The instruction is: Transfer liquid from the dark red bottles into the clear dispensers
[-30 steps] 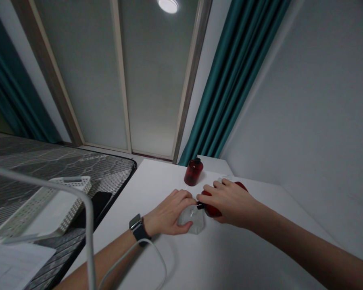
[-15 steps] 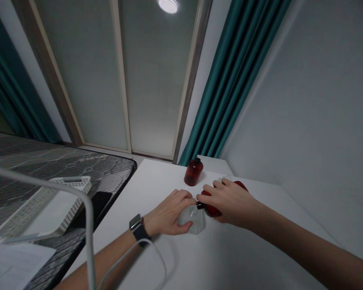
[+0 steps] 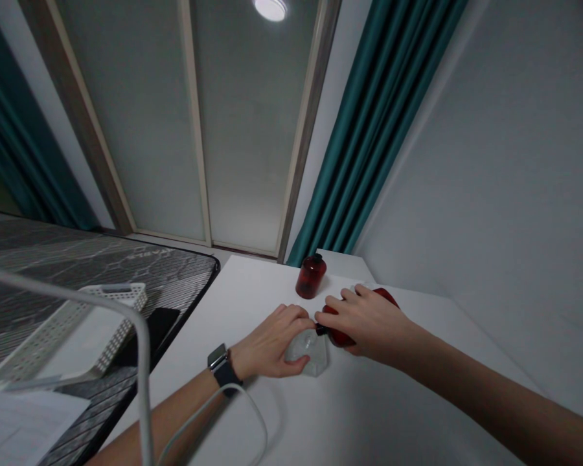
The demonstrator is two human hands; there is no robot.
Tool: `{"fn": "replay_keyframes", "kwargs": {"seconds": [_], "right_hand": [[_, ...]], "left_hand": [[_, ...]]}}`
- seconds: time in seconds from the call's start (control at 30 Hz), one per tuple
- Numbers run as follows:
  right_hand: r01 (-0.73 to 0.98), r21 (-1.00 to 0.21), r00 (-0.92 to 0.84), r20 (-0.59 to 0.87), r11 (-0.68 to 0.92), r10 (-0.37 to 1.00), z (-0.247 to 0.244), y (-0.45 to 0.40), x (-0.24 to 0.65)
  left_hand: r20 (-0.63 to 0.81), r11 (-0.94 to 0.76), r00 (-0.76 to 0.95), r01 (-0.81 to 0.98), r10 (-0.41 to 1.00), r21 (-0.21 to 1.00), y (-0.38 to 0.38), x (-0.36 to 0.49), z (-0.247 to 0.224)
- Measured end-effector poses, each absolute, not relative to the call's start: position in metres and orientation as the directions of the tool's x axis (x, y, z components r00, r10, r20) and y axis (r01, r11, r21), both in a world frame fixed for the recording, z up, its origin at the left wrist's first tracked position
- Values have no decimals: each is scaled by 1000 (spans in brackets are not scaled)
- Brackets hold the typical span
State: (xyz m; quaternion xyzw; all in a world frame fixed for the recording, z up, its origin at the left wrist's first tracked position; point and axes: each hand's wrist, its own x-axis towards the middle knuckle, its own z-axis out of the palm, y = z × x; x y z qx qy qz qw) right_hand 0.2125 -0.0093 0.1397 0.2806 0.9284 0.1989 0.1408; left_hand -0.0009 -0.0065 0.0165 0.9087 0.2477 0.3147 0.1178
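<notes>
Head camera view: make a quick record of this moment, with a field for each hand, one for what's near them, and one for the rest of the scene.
Left hand: grips a clear faceted container; wears a smartwatch
Right hand: holds a dark red bottle on its side, black neck toward the container
Nearby: upright red bottle with black cap, on a white table
Rest: white perforated basket, black phone, white cable, teal curtain
</notes>
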Motion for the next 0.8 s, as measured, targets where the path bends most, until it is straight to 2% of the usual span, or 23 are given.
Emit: {"fn": "replay_keyframes", "kwargs": {"seconds": [0.8], "right_hand": [[515,399,-796,-104,758,596,135,-9,214]], "left_hand": [[532,-854,672,352,515,382,-6,-1,17]]}}
